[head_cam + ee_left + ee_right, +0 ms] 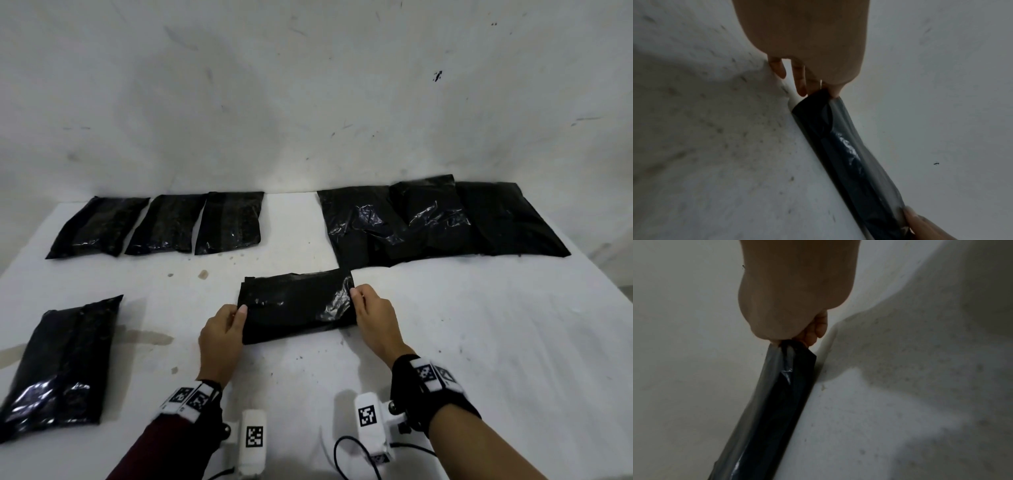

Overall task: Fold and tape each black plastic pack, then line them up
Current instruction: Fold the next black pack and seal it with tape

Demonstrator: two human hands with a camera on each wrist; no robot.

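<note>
Left hand (221, 337) and right hand (371, 317) each pinch one end of folded black pack (296, 305), grip tight, pack on tabletop (445, 342) centre. Three taped packs (161, 224) at 10 o'clock.

No legible text, brand, number or label appears in any view. The only printed signs are black-and-white square code markers, which carry no letters: two on the left wristband (191, 399), behind the left fingers; two on the right wristband (433, 373), behind the right fingers; one on each white wrist camera (254, 437) (368, 415). The packs bear no print.
</note>
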